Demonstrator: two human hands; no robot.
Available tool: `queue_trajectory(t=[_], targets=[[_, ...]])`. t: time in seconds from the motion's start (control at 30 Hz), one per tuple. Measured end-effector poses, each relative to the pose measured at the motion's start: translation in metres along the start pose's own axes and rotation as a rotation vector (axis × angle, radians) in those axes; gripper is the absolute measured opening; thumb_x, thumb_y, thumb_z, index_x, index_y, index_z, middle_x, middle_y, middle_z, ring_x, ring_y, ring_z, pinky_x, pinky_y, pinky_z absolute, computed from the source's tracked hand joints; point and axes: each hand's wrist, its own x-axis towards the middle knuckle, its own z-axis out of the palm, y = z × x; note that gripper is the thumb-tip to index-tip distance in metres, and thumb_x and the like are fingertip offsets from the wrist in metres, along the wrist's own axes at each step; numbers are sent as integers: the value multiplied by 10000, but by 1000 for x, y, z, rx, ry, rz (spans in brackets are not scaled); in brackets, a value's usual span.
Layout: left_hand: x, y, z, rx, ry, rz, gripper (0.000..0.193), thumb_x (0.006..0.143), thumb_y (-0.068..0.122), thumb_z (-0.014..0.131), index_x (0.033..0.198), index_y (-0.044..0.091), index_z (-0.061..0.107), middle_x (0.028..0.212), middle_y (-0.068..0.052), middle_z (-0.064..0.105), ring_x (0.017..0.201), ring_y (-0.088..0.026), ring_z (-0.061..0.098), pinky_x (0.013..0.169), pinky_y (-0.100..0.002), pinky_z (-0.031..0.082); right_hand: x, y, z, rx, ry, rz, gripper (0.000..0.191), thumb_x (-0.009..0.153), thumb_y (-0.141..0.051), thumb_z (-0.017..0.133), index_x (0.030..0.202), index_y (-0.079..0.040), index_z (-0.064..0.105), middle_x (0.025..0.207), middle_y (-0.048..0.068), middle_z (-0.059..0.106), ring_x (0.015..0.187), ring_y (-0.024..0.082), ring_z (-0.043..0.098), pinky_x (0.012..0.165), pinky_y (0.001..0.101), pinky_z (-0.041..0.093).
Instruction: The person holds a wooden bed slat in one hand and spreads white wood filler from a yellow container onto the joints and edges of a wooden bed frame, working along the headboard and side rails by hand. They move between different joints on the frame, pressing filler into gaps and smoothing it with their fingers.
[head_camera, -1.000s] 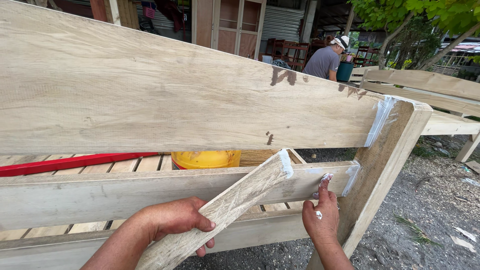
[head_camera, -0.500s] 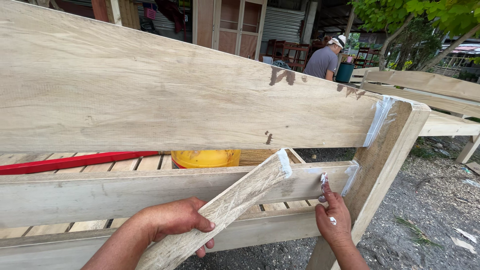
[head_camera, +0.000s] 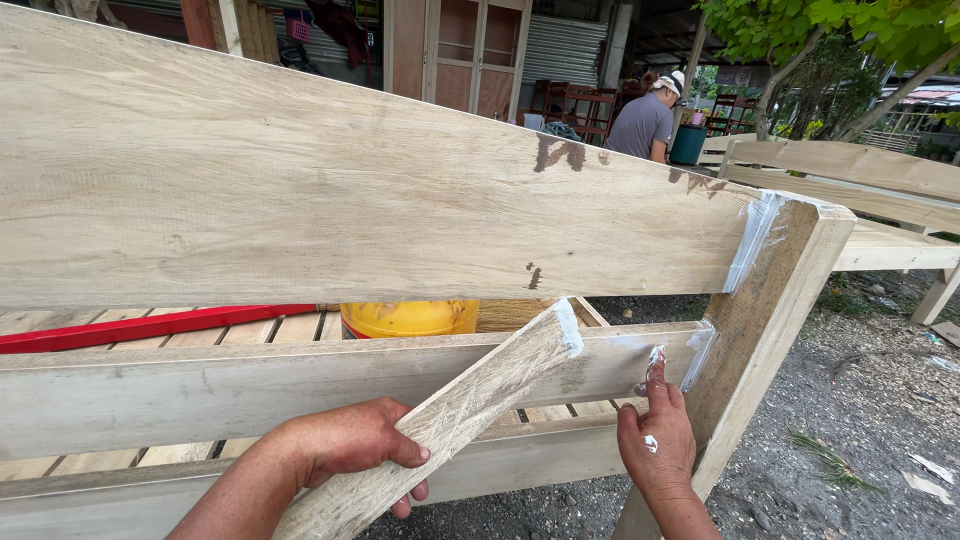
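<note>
Head view, bottom of the frame: the left hand (head_camera: 345, 450) is closed around a short wooden slat (head_camera: 455, 415), fingers wrapped over its lower part. The slat runs diagonally up to the right, and its top end, smeared with white glue, lies against the middle rail (head_camera: 250, 385) near the centre of the frame. Lower right, the right hand (head_camera: 655, 435) holds nothing — its fingers are loosely together and one raised fingertip, with white glue on it, touches the rail close to the angled post (head_camera: 770, 300). White glue (head_camera: 750, 240) also shows at the joints between post and boards. Above, a wide pale board (head_camera: 330, 195) fills the upper left and centre. Behind the rails, a yellow bucket (head_camera: 410, 318) and a red strip (head_camera: 150, 325) are visible. Far back, upper right — a person in a grey shirt (head_camera: 643, 122) stands near a green bin (head_camera: 688, 143) and trees.
</note>
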Motion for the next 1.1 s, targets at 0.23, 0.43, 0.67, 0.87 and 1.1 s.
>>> queue_trajectory(t=[0.23, 0.43, 0.67, 0.87, 1.1], targets=[[-5, -2, -9, -9, 23, -33, 425, 1000, 167, 595, 1382, -11, 539, 952, -175, 776, 737, -213, 778, 663, -343, 656, 6, -23, 2, -258, -48, 32, 838, 888, -231, 617, 1640, -221, 247, 1361, 103, 528, 1133, 297, 652, 957, 463, 537], [-6, -2, -5, -24, 21, -23, 431, 994, 164, 596, 1392, 14, 521, 949, -173, 771, 736, -218, 770, 658, -348, 649, -1, -22, 1, -296, -49, -17, 762, 912, -260, 604, 1606, -305, 292, 1357, 56, 543, 1083, 246, 690, 945, 432, 562], [-8, 2, 2, -8, 1, -12, 413, 998, 164, 597, 1377, 13, 531, 962, -176, 774, 755, -223, 780, 685, -360, 652, 7, 0, -7, -376, -102, 25, 815, 925, -295, 613, 1613, -478, 216, 1352, 57, 536, 976, 212, 727, 849, 365, 613], [-21, 0, -4, 5, -27, 50, 401, 995, 161, 596, 1354, -12, 556, 951, -175, 776, 754, -227, 776, 699, -361, 644, 16, 1, -5, -320, -106, 137, 955, 915, -264, 645, 1669, -412, 78, 1222, 82, 603, 933, 209, 699, 800, 385, 610], [-47, -5, -13, -33, 11, 54, 385, 983, 156, 596, 1333, -4, 582, 933, -172, 769, 738, -219, 766, 698, -359, 640, -16, -65, 19, -108, -148, 80, 1071, 870, -214, 669, 1662, -409, -26, 1013, 70, 695, 906, 218, 704, 862, 405, 578]])
